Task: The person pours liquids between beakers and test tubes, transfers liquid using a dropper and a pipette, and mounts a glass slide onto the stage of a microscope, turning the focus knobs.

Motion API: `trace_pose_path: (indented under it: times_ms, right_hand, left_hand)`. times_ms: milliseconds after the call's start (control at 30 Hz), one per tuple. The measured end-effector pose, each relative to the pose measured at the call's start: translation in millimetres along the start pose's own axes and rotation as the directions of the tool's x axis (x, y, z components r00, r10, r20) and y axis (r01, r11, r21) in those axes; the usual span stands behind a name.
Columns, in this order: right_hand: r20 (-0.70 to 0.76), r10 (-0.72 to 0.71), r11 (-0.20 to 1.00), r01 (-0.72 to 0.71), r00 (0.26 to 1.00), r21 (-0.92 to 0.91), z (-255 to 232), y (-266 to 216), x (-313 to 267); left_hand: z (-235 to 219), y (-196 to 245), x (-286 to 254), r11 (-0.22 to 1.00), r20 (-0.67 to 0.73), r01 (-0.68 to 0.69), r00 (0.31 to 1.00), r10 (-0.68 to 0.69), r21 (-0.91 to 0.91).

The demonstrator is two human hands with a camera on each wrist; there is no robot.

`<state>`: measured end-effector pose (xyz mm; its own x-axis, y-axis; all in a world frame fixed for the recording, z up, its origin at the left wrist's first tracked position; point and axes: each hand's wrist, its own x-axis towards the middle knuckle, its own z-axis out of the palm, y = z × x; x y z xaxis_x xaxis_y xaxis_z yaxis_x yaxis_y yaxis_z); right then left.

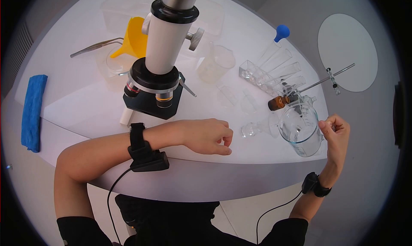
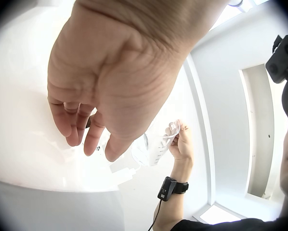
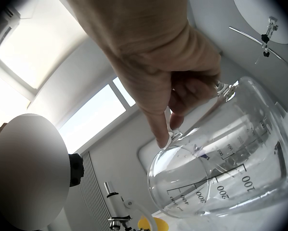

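Note:
A clear glass measuring jug (image 1: 305, 147) with printed graduations is at the table's right edge. My right hand (image 1: 339, 138) grips its handle, fingers curled round the glass; in the right wrist view the hand (image 3: 168, 77) is at the handle and the jug (image 3: 221, 168) looks tilted. My left hand (image 1: 208, 136) holds nothing, its fingers loosely bent above the table near the front edge, left of a clear glass piece (image 1: 251, 130). In the left wrist view the left hand's (image 2: 105, 86) fingers hang down, apart from the jug (image 2: 156, 150).
A microscope (image 1: 163, 48) stands left of centre. Behind it are a yellow funnel (image 1: 136, 40), tweezers (image 1: 96, 47) and a plastic beaker (image 1: 216, 63). Test tubes in a rack (image 1: 257, 78), a brown bottle (image 1: 278, 103) and a metal stand rod (image 1: 326, 77) are near the jug. A blue cloth (image 1: 33, 113) lies far left.

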<state>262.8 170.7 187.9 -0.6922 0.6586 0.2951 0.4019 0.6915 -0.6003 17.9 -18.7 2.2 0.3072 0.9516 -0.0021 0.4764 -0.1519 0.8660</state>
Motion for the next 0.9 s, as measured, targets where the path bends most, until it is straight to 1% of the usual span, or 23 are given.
trace_pose_path:
  times_ms: [267, 367, 433, 567, 633, 900]
  right_hand:
    - [-0.005, 0.003, 1.0, -0.003, 1.0, -0.002, -1, 4, 1]
    - [0.002, 0.022, 0.999, -0.022, 1.0, 0.024, -2, 9, 1]
    - [0.025, 0.045, 0.993, -0.048, 0.999, 0.105, -4, 16, 1]
    - [0.025, 0.072, 0.987, -0.075, 0.997, 0.143, -5, 24, 0]
    - [0.016, 0.071, 0.978, -0.073, 0.997, 0.194, -5, 27, 0]
    - [0.015, 0.044, 0.995, -0.045, 0.999, 0.084, -1, 13, -1]
  left_hand:
    - [1, -1, 0, 1.0, -0.004, -0.015, 1.0, 0.015, 0.003]
    - [0, 0, 1, 1.0, -0.004, -0.005, 1.0, 0.005, 0.007]
    - [0, 0, 0, 1.0, -0.002, -0.002, 1.0, 0.002, 0.004]
    - [-1, 1, 0, 1.0, 0.002, 0.013, 1.0, -0.013, -0.005]
    - [-1, 0, 0, 1.0, -0.004, 0.009, 1.0, -0.009, 0.001]
    - [-1, 1, 0, 1.0, 0.002, 0.019, 1.0, -0.019, -0.006]
